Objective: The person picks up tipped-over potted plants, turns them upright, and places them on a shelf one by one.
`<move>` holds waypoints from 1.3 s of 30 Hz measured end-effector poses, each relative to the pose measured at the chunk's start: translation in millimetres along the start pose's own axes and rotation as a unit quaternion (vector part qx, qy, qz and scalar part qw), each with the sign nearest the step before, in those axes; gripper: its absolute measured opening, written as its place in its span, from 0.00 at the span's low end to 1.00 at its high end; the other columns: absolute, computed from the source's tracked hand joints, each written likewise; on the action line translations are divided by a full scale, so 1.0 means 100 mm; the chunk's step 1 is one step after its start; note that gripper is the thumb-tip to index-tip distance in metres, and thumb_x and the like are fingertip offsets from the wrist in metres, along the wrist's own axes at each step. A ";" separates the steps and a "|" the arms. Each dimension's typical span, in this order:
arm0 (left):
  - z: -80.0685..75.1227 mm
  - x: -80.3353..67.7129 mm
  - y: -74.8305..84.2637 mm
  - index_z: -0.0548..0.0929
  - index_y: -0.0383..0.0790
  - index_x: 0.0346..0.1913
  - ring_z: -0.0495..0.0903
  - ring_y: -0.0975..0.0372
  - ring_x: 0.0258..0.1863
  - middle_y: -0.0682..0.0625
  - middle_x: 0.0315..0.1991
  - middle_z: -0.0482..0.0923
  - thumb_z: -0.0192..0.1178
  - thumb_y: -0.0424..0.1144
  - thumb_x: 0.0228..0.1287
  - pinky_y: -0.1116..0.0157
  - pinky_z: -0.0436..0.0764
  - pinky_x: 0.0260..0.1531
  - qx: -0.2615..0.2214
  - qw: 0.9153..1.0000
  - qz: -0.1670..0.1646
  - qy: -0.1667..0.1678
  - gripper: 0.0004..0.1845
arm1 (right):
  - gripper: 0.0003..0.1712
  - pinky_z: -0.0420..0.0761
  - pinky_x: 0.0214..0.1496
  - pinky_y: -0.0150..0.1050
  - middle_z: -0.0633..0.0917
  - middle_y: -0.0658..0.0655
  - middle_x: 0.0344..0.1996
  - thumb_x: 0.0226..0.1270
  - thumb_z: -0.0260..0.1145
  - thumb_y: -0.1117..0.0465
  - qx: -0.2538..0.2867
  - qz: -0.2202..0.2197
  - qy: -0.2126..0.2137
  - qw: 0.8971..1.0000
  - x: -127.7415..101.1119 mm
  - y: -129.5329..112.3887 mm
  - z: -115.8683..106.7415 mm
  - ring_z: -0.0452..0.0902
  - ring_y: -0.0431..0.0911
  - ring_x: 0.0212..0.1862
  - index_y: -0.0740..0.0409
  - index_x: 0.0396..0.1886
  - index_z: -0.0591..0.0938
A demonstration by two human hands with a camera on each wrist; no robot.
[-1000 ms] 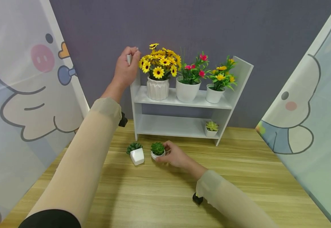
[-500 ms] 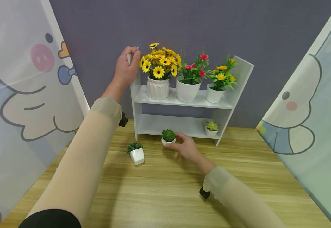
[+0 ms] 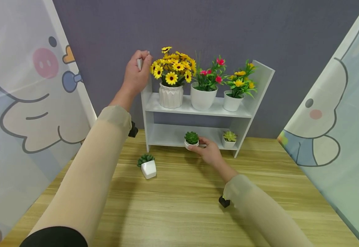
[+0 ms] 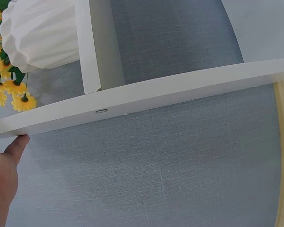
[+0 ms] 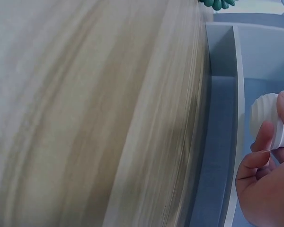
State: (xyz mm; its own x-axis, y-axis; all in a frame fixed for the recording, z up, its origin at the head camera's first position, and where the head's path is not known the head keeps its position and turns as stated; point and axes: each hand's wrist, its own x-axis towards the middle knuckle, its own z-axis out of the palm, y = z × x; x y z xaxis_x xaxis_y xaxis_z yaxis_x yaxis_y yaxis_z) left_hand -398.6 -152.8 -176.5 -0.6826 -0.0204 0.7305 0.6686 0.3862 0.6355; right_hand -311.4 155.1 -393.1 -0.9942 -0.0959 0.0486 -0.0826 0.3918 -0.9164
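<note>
Your right hand (image 3: 209, 152) pinches a small green succulent in a round white pot (image 3: 192, 140) at the white wooden shelf unit's (image 3: 198, 109) lower shelf; your left hand (image 3: 137, 73) grips its top-left corner.

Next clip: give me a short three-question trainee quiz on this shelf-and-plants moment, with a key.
1. True or false: the left hand grips the top of the white shelf unit's side panel.
2. What does the right hand hold? A) a yellow flower pot B) a small dark green succulent in a white pot C) nothing
3. Fill in: the angular white pot with a succulent stands on the wooden ____.

Key
1. True.
2. B: the small dark green succulent, at the front edge of the lower shelf.
3. table.
</note>
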 end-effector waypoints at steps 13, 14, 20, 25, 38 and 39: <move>0.00 0.00 0.00 0.69 0.54 0.39 0.67 0.63 0.33 0.58 0.38 0.67 0.52 0.51 0.88 0.63 0.69 0.38 0.002 1.000 0.005 0.001 0.13 | 0.44 0.84 0.39 0.42 0.83 0.65 0.69 0.74 0.78 0.48 -0.032 -0.003 0.025 0.999 0.11 0.07 -0.09 0.87 0.63 0.43 0.61 0.81 0.72; 0.00 0.01 0.00 0.69 0.54 0.39 0.67 0.63 0.32 0.57 0.38 0.67 0.52 0.51 0.88 0.63 0.69 0.38 0.002 1.000 0.006 0.000 0.13 | 0.45 0.83 0.38 0.42 0.82 0.66 0.68 0.74 0.78 0.48 -0.032 -0.004 0.026 0.999 0.12 0.06 -0.08 0.87 0.64 0.43 0.61 0.81 0.71; 0.00 0.01 0.00 0.69 0.55 0.40 0.68 0.63 0.33 0.58 0.38 0.67 0.52 0.52 0.88 0.63 0.69 0.38 0.005 1.000 -0.005 -0.001 0.12 | 0.45 0.85 0.40 0.43 0.81 0.66 0.68 0.74 0.78 0.49 -0.023 -0.005 0.038 0.999 0.13 0.07 -0.03 0.88 0.64 0.42 0.62 0.82 0.71; 0.01 0.01 0.00 0.70 0.55 0.39 0.70 0.64 0.36 0.59 0.40 0.68 0.53 0.50 0.88 0.64 0.70 0.40 -0.003 1.000 0.000 0.004 0.12 | 0.44 0.89 0.47 0.49 0.80 0.65 0.69 0.72 0.79 0.49 -0.008 0.003 0.051 0.999 0.13 0.08 0.01 0.89 0.62 0.45 0.60 0.80 0.73; 0.00 0.00 0.00 0.69 0.55 0.39 0.67 0.64 0.32 0.58 0.36 0.66 0.53 0.48 0.88 0.64 0.69 0.37 -0.009 1.000 0.007 0.007 0.12 | 0.44 0.84 0.37 0.39 0.80 0.65 0.66 0.71 0.79 0.45 -0.031 0.001 0.071 0.997 0.15 0.07 0.03 0.87 0.54 0.38 0.61 0.76 0.73; 0.00 0.00 0.00 0.69 0.55 0.39 0.67 0.64 0.32 0.58 0.36 0.66 0.53 0.49 0.88 0.64 0.68 0.37 -0.008 1.000 0.006 0.007 0.12 | 0.44 0.84 0.38 0.39 0.81 0.64 0.65 0.71 0.79 0.44 -0.035 0.001 0.075 0.997 0.15 0.07 0.04 0.87 0.54 0.38 0.61 0.76 0.73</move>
State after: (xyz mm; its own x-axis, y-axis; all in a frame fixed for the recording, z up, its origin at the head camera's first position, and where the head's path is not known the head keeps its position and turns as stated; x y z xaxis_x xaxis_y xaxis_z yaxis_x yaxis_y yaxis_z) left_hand -398.6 -152.6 -176.1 -0.6711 -0.0286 0.7408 0.6809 0.3714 0.6312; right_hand -326.6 153.0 -400.5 -0.9931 0.0407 0.1099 -0.0794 0.4557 -0.8866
